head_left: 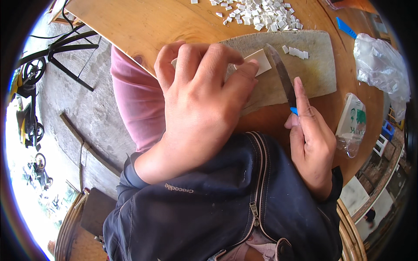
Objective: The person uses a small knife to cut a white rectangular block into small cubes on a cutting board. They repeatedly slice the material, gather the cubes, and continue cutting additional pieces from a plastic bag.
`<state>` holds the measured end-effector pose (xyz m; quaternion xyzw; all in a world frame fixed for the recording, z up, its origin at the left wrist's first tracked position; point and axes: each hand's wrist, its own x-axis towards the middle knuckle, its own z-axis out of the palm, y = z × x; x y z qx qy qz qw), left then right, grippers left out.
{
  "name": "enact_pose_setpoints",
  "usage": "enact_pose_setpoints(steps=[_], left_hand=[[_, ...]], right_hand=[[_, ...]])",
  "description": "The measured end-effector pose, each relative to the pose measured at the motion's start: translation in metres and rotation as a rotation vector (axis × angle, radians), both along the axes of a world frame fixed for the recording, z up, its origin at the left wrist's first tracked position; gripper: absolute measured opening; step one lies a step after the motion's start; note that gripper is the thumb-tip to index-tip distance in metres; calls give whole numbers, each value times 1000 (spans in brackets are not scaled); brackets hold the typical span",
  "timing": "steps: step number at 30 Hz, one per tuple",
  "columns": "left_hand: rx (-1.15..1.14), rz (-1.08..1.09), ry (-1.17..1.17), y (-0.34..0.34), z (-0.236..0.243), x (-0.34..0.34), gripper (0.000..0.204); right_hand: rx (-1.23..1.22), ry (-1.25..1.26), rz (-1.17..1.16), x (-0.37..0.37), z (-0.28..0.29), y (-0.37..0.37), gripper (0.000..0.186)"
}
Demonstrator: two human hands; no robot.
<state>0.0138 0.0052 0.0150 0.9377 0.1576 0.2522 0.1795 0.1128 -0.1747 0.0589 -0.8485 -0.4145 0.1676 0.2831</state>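
Note:
My left hand point(196, 95) is closed on a flat white piece point(261, 65), thumb and fingers pressed on it over a worn grey-beige board point(313, 74). My right hand point(311, 148) grips the blue handle of a knife point(281, 74), with the index finger stretched along it; the blade lies just right of the white piece, angled toward the far side of the board. Several small cut white pieces point(296, 53) lie right of the blade tip.
A heap of small white pieces point(257, 13) is on the wooden table point(113, 21) beyond the board. A crumpled plastic bag point(379, 69), a blue-handled tool point(346, 28) and a printed packet point(350, 122) lie to the right. Motorbikes point(30, 117) stand at far left.

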Motion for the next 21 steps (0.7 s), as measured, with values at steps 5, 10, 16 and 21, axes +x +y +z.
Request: enact_pose_setpoints(steps=[5,10,16,21], left_hand=[[4,14,51,-3,3,0,33],[55,19,131,-5,6,1,38],[107,33,141,-8,5,1,41],[125,24,129,-9,5,2,41]], right_hand=[[-30,6,36,-2,4,4,72],[-32,-24,62,-3,-2,6,76],[-52,-126,101,-4,-4,6,81],[-183,-303,76,-18,-7,14,81]])
